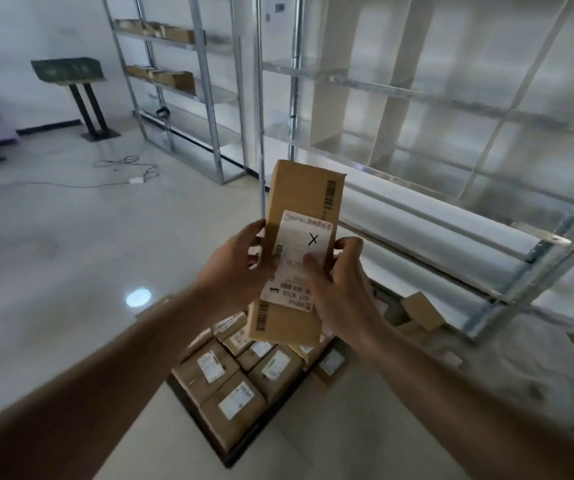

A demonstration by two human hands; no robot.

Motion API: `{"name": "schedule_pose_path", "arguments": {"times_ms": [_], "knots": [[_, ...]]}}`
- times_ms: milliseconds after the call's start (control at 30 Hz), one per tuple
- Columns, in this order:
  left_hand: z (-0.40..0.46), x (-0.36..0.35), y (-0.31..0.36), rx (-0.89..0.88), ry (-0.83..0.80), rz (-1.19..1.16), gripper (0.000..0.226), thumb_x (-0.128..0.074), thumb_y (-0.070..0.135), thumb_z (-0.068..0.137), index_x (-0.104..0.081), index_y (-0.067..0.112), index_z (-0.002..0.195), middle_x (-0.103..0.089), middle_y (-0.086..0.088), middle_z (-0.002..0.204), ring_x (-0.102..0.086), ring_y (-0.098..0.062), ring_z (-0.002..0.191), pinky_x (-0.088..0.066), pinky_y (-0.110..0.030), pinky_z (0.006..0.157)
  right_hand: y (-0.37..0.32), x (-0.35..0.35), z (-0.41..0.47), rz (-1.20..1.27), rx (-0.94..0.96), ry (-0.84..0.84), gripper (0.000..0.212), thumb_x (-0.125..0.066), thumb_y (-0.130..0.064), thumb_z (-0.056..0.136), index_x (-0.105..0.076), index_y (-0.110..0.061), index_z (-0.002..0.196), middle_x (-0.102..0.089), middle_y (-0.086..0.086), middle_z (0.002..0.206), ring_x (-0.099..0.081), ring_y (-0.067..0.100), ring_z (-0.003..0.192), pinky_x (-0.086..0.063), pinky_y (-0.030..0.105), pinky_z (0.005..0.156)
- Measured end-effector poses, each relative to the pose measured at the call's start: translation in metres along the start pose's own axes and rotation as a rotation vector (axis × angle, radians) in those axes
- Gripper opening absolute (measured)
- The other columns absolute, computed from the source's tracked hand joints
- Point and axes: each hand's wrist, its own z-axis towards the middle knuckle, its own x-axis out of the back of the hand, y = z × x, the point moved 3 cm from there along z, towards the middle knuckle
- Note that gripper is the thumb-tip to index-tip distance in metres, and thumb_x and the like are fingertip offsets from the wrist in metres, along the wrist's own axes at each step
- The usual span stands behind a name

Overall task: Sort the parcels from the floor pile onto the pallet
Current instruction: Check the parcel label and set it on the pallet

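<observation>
Head view: left hand (240,261) and right hand (339,282) both grip one box (299,251) held up above the pallet (209,434), label with an X facing up. Looks like label-check step; next it likely needs lowering into a gap among the stacked parcels (230,379).

Two hands, the left hand (235,263) and the right hand (339,284), hold one long box (301,199) bearing one white label (297,259). About nine labelled boxes (230,403) lie packed on one pallet (244,448). Two metal racks (206,88) stand behind.
</observation>
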Motion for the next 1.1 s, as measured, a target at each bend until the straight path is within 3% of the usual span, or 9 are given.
{"name": "schedule_pose_path", "arguments": {"times_ms": [100,233,333,500,633,800,967,1033,1100], "knots": [[-0.008,0.029,-0.027,0.086,-0.03,-0.009,0.067,-0.06,0.016,0.101,-0.034,0.042,0.157,-0.057,0.009,0.139,-0.062,-0.02,0.121,-0.065,-0.039,0.078,-0.006,-0.04,-0.002,-0.002,0.017,-0.052,0.038,-0.057,-0.046,0.104,-0.024,-0.03,0.113,-0.06,-0.001,0.117,-0.069,0.003,0.092,-0.062,0.024,0.062],[-0.007,0.054,-0.058,0.173,-0.02,-0.014,0.071,-0.062,0.018,0.1,-0.031,0.048,0.156,-0.055,0.009,0.143,-0.06,-0.024,0.127,-0.063,-0.041,0.072,-0.013,-0.085,0.007,-0.043,-0.001,-0.149,0.044,-0.051,-0.046,0.106,-0.022,-0.023,0.131,-0.056,0.008,0.128,-0.066,0.022,0.109,-0.065,0.044,0.081],[-0.001,0.07,-0.081,0.227,0.013,-0.033,0.073,-0.063,0.015,0.1,-0.03,0.046,0.157,-0.054,0.007,0.143,-0.057,-0.028,0.13,-0.063,-0.052,0.078,-0.013,-0.114,0.019,-0.072,-0.004,-0.225,0.039,-0.051,-0.048,0.106,-0.022,-0.029,0.124,-0.053,0.006,0.127,-0.064,0.023,0.11,-0.063,0.046,0.084],[0.01,0.104,-0.12,0.323,0.067,-0.071,0.076,-0.062,0.01,0.1,-0.029,0.047,0.158,-0.052,0.006,0.145,-0.055,-0.032,0.133,-0.06,-0.06,0.079,-0.014,-0.169,0.054,-0.035,-0.024,-0.334,0.042,-0.052,-0.045,0.106,-0.022,-0.022,0.126,-0.054,0.007,0.126,-0.068,0.017,0.102,-0.064,0.029,0.07],[0.024,0.142,-0.153,0.373,0.075,-0.079,0.076,-0.06,0.008,0.1,-0.029,0.047,0.158,-0.052,0.005,0.144,-0.057,-0.034,0.131,-0.059,-0.061,0.076,-0.02,-0.225,0.072,-0.073,-0.004,-0.372,0.041,-0.051,-0.046,0.106,-0.023,-0.021,0.123,-0.052,0.004,0.123,-0.063,0.009,0.097,-0.053,0.013,0.055],[0.064,0.211,-0.212,0.375,0.058,-0.079,0.076,-0.061,0.01,0.1,-0.029,0.048,0.157,-0.051,0.006,0.146,-0.058,-0.035,0.131,-0.058,-0.057,0.075,-0.039,-0.308,0.108,-0.084,-0.044,-0.374,0.044,-0.051,-0.051,0.104,-0.023,-0.021,0.121,-0.048,0.0,0.12,-0.06,0.005,0.097,-0.051,0.013,0.054],[0.117,0.282,-0.27,0.309,-0.072,-0.008,0.076,-0.065,0.018,0.1,-0.025,0.05,0.157,-0.049,0.009,0.149,-0.054,-0.035,0.136,-0.057,-0.053,0.073,-0.058,-0.401,0.146,-0.055,-0.158,-0.27,0.046,-0.053,-0.043,0.104,-0.025,-0.015,0.128,-0.046,-0.001,0.117,-0.061,0.009,0.096,-0.051,0.013,0.053],[0.136,0.311,-0.288,0.275,-0.134,0.021,0.078,-0.066,0.021,0.1,-0.023,0.05,0.158,-0.049,0.011,0.149,-0.051,-0.036,0.139,-0.055,-0.052,0.073,-0.072,-0.435,0.157,0.018,-0.22,-0.187,0.038,-0.052,-0.039,0.105,-0.027,-0.026,0.129,-0.047,0.002,0.122,-0.064,0.013,0.101,-0.056,0.019,0.058],[0.154,0.341,-0.309,0.25,-0.189,0.049,0.077,-0.066,0.023,0.1,-0.022,0.051,0.157,-0.05,0.012,0.148,-0.05,-0.036,0.14,-0.054,-0.048,0.072,-0.087,-0.469,0.163,0.063,-0.265,-0.138,0.031,-0.051,-0.04,0.106,-0.026,-0.051,0.12,-0.048,0.006,0.129,-0.065,0.02,0.11,-0.062,0.027,0.066]]}}
